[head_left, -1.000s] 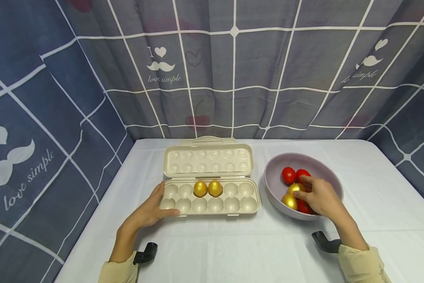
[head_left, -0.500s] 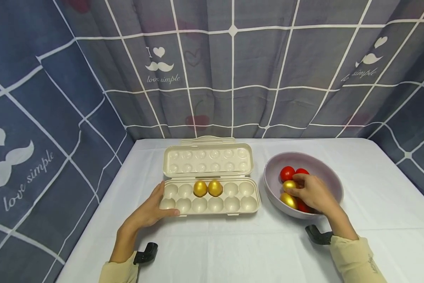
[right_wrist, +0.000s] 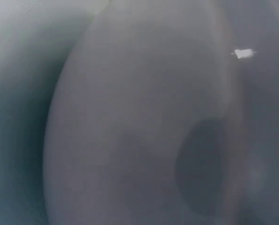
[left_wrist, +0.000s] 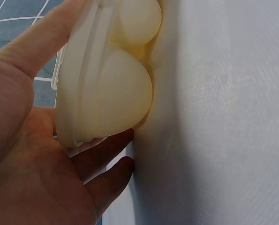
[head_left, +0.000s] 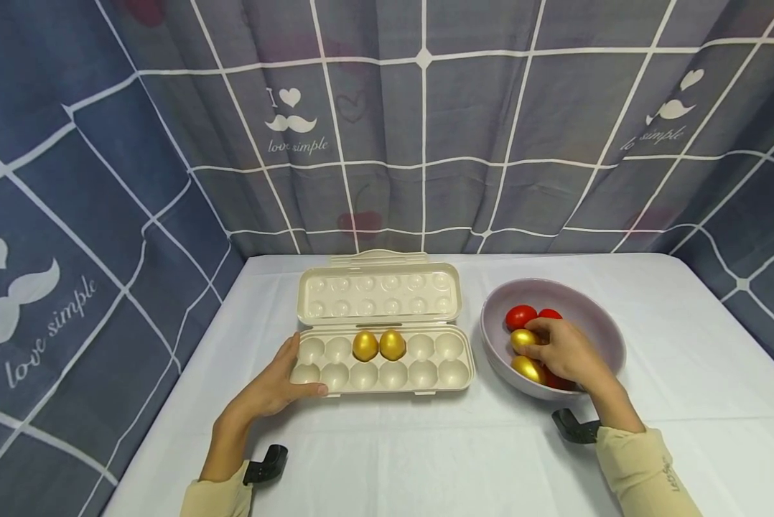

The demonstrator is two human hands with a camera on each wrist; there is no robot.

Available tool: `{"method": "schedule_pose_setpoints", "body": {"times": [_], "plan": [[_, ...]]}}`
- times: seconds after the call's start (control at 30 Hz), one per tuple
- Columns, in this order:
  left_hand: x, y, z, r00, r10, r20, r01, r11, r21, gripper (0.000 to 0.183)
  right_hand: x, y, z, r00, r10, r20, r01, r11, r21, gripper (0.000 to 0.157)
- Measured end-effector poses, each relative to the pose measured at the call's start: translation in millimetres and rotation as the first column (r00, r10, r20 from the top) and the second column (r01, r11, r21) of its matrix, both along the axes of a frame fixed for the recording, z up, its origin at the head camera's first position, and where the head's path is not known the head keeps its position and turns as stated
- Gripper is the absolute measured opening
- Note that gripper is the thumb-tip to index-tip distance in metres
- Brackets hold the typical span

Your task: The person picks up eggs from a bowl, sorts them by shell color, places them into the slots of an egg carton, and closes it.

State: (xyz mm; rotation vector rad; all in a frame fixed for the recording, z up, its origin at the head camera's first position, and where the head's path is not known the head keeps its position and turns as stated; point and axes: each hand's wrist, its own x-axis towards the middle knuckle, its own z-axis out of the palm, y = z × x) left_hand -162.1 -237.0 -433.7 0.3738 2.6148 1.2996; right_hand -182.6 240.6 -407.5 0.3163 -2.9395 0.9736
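Nearest me are my beige sleeves (head_left: 645, 470), a black wrist mount (head_left: 267, 465) standing out from the left one and another black mount (head_left: 574, 426) from the right. They lie over the white-covered table (head_left: 426, 452). My two hands are well apart. My left hand (head_left: 264, 388) grips the left end of the cream egg carton (head_left: 422, 375), thumb along its near edge and fingers round the end; the wrist view shows its rounded cups just beside my fingertips.

To the right, my right hand (head_left: 568, 350) reaches into the mauve bowl (head_left: 594, 316). There, a red egg (head_left: 558, 382) lies partly hidden below my hand, with a golden egg (head_left: 529, 369) beside it. Just beyond, my thumb and fingers pinch a second golden egg (head_left: 523, 340), low inside the bowl. Past that sit two more red eggs (head_left: 520, 317).

In the carton's far row, two seated golden eggs (head_left: 392, 345) fill the third and fourth cups from the left. Behind them the lid (head_left: 379, 293) lies folded back, and beyond the table hangs a grey checked curtain (head_left: 387, 194).
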Motion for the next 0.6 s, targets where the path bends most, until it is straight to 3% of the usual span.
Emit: {"method": "schedule_pose_setpoints", "body": {"times": [0.33, 0.6], "plan": [[0.2, -0.4, 0.8, 0.998, 0.03, 0.052, -0.027, 0.999, -0.044, 0.118, 1.1, 1.0, -0.6, 1.0, 0.003, -0.03, -0.004, 1.0, -0.01, 0.035], [0.1, -0.7, 2.6, 0.998, 0.03, 0.062, -0.027, 0.998, -0.051, 0.119, 2.9, 1.6, 1.0, 0.998, -0.039, -0.044, 0.036, 0.998, -0.051, 0.035]]}}
